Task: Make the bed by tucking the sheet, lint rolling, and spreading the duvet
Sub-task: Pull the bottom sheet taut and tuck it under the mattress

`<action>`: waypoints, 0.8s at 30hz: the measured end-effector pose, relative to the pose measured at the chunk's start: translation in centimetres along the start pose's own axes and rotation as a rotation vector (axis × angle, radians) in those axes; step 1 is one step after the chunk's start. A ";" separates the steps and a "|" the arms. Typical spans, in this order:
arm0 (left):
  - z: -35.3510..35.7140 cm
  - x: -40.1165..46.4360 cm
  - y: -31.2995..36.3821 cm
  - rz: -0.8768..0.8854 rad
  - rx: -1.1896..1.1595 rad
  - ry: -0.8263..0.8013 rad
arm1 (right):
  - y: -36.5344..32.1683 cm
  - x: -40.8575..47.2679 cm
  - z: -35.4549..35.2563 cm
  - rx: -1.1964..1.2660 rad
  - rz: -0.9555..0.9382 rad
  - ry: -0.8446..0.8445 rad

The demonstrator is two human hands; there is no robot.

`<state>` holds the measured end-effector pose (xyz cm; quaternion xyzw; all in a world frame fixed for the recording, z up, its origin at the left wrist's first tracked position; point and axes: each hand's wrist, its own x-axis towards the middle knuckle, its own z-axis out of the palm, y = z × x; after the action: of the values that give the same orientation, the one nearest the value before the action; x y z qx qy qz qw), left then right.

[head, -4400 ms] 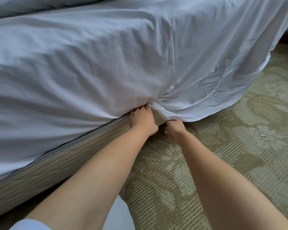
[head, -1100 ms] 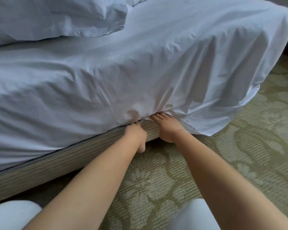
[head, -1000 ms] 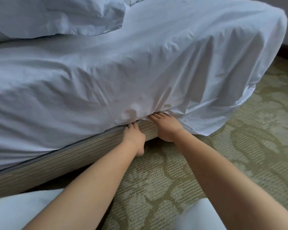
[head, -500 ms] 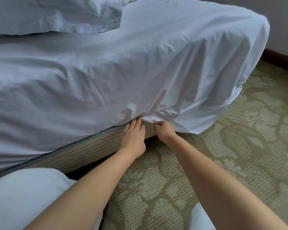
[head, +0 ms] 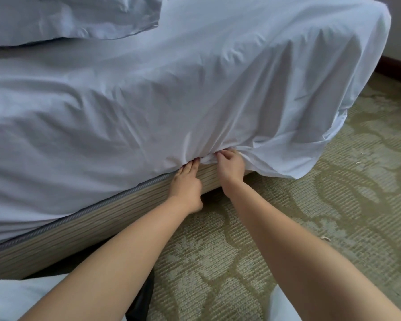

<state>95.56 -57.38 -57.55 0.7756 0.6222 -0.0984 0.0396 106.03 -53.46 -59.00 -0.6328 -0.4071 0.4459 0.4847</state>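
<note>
Green patterned carpet [head: 333,228] runs up to a dark skirting board [head: 396,68] at the far right, and the bed's striped base [head: 102,218] shows beneath the mattress edge. White sheet [head: 195,93] covers the mattress, lying tucked along the left stretch and hanging loose in a drooping flap [head: 299,158] toward the corner. A pillow [head: 74,17] lies at the upper left.

Both hands meet at the seam between mattress and base, close together. The left hand [head: 186,181] has straight fingers pushing cloth into the gap; the right hand [head: 230,165] has curled fingers bunching the hanging edge.

To do this well, I judge the right hand should feed slack steadily while the left slides flat and deep, working toward the corner so the wrinkles above pull smooth. Lint rolling and the duvet seem not yet begun.
</note>
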 end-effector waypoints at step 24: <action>1.4 1.3 0.7 0.049 0.059 0.133 | 1.0 1.8 -2.7 -1.388 -0.644 -0.342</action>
<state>96.37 -56.54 -59.20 0.7962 0.6012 -0.0640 -0.0220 109.15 -52.64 -59.90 -0.5643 -0.8252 0.0184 0.0144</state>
